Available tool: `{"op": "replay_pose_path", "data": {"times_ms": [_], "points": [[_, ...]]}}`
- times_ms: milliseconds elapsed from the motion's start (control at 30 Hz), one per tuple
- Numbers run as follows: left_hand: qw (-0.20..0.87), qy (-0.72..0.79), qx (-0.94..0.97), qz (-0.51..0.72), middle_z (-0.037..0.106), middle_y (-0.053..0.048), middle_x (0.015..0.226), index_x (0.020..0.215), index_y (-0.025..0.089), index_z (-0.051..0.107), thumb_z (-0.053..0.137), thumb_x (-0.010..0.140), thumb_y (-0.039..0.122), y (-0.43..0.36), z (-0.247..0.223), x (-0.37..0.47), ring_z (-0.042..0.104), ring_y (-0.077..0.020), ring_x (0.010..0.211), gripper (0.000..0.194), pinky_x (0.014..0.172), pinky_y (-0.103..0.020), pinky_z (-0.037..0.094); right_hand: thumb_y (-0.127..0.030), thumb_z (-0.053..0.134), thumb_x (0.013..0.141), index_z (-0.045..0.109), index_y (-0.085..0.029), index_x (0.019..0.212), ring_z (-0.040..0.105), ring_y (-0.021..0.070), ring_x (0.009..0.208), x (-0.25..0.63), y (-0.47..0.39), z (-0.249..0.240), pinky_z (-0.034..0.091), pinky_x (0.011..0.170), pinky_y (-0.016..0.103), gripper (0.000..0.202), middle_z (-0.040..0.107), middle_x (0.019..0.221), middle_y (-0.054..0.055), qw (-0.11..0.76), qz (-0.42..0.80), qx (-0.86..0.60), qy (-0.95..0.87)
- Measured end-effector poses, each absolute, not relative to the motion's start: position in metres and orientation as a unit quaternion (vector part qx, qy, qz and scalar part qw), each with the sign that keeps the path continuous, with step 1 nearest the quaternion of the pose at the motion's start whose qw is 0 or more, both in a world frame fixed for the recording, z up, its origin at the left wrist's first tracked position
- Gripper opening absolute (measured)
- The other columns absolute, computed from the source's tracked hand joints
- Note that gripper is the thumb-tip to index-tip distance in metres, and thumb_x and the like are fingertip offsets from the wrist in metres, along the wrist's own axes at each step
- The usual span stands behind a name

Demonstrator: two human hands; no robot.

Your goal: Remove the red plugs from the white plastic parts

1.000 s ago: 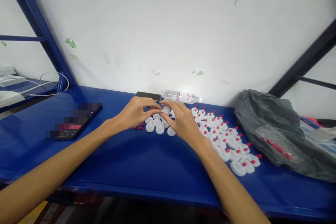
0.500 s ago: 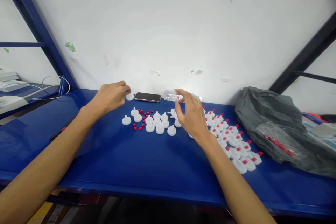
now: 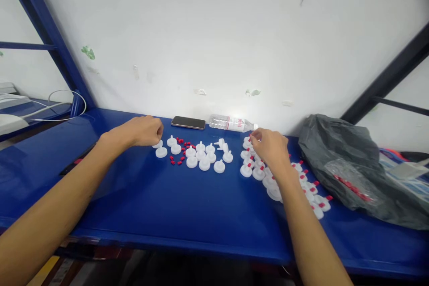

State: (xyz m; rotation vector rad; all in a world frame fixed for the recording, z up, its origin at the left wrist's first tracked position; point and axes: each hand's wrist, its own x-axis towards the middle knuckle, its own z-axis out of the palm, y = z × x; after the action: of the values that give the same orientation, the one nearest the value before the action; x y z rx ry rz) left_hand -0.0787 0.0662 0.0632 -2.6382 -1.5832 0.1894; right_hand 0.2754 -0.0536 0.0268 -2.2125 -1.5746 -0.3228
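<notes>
Above the worktop, at the left end of a group of plain white pieces, the left hand is turned knuckles up with its fingers curled downward. One white piece sits right under this grip, partly covered by it; whether the fingers pinch it, I cannot tell. To the right of the left grip, most plain pieces stand on round bases with their narrow spouts up, while a couple lie tipped on the side nearer the right hand. Loose red caps are scattered between the plain pieces, closer to the left grip than to the right.

At the right grip, thumb and forefinger are drawn in close at a red tip; whether they pinch it is unclear. Below and to the right of that grip, red-tipped white pieces spread in a dense cluster, some behind the wrist and forearm.

Beyond and between the two grips, a phone lies flat beside a clear bottle on its side. Well to the right of the right grip, a clear packet with red contents rests on a dark grey bag.
</notes>
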Motion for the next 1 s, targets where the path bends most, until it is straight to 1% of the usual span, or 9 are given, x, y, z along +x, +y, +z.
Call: {"op": "replay_pose_path", "data": {"times_ms": [67,133,233,433,567,633,833,900,1000], "points": [[0.018,-0.505,-0.862,0.048,0.074,-0.009,0.079,0.072,0.022,0.071,0.055,0.067,0.022,0.067,0.061,-0.079,0.064,-0.0257,0.067,0.017,0.059,-0.033,0.037,-0.036,0.061,0.093,0.077,-0.022,0.089,0.069,0.0291,0.086,0.278,-0.055,0.028,0.041,0.090,0.046,0.021,0.076,0.077,0.006,0.196,-0.103,-0.795,-0.565],[0.008,-0.493,-0.869,0.030,0.072,-0.008,0.075,0.069,0.022,0.070,0.056,0.068,0.021,0.068,0.059,-0.080,0.061,-0.0237,0.062,0.014,0.059,-0.033,0.036,-0.048,0.063,0.093,0.078,-0.024,0.082,0.070,0.0296,0.084,0.279,-0.055,0.029,0.040,0.091,0.047,0.030,0.074,0.069,0.005,0.188,-0.095,-0.791,-0.575],[0.023,-0.488,-0.873,0.004,0.071,-0.008,0.073,0.068,0.022,0.069,0.055,0.072,0.023,0.067,0.059,-0.078,0.059,-0.0225,0.060,0.014,0.060,-0.033,0.035,-0.055,0.062,0.093,0.078,-0.024,0.077,0.069,0.0303,0.087,0.278,-0.056,0.030,0.040,0.092,0.047,0.038,0.074,0.070,0.005,0.175,-0.095,-0.778,-0.596],[0.080,-0.482,-0.871,-0.045,0.074,-0.008,0.080,0.079,0.021,0.071,0.048,0.084,0.027,0.059,0.066,-0.071,0.063,-0.0234,0.066,0.024,0.061,-0.032,0.037,-0.054,0.069,0.088,0.078,-0.027,0.075,0.070,0.0282,0.085,0.276,-0.059,0.033,0.042,0.089,0.046,0.031,0.076,0.073,0.002,0.151,-0.039,-0.766,-0.624],[0.103,-0.458,-0.878,-0.097,0.075,-0.009,0.099,0.093,0.022,0.073,0.047,0.088,0.032,0.060,0.062,-0.071,0.068,-0.0287,0.088,0.028,0.069,-0.033,0.045,-0.051,0.074,0.086,0.078,-0.029,0.074,0.070,0.0246,0.082,0.276,-0.060,0.035,0.045,0.084,0.041,0.025,0.077,0.076,0.000,0.161,0.006,-0.748,-0.644],[0.111,-0.450,-0.878,-0.122,0.072,-0.010,0.108,0.098,0.021,0.073,0.046,0.089,0.034,0.060,0.060,-0.070,0.068,-0.0296,0.093,0.031,0.073,-0.035,0.049,-0.049,0.074,0.086,0.078,-0.028,0.073,0.071,0.0235,0.080,0.276,-0.059,0.036,0.046,0.083,0.039,0.025,0.076,0.074,0.000,0.159,0.013,-0.747,-0.646],[0.086,-0.444,-0.873,-0.182,0.054,-0.011,0.138,0.108,0.020,0.072,0.051,0.088,0.037,0.056,0.058,-0.069,0.069,-0.0182,0.072,0.033,0.077,-0.037,0.057,-0.043,0.072,0.090,0.077,-0.025,0.070,0.070,0.0214,0.068,0.274,-0.055,0.033,0.047,0.083,0.040,0.027,0.073,0.062,0.000,0.153,0.005,-0.742,-0.652],[0.082,-0.438,-0.873,-0.196,0.049,-0.011,0.143,0.109,0.020,0.071,0.052,0.088,0.037,0.055,0.059,-0.069,0.068,-0.0148,0.067,0.032,0.080,-0.038,0.057,-0.040,0.071,0.091,0.076,-0.024,0.067,0.070,0.0212,0.067,0.273,-0.054,0.032,0.047,0.086,0.041,0.029,0.073,0.061,0.000,0.154,0.001,-0.741,-0.654],[0.081,-0.438,-0.872,-0.204,0.048,-0.011,0.144,0.113,0.021,0.068,0.051,0.090,0.038,0.055,0.059,-0.067,0.065,-0.0115,0.059,0.033,0.085,-0.042,0.057,-0.041,0.070,0.092,0.075,-0.024,0.065,0.070,0.0217,0.069,0.270,-0.055,0.034,0.046,0.092,0.042,0.032,0.073,0.061,0.001,0.156,-0.005,-0.738,-0.656]]}}
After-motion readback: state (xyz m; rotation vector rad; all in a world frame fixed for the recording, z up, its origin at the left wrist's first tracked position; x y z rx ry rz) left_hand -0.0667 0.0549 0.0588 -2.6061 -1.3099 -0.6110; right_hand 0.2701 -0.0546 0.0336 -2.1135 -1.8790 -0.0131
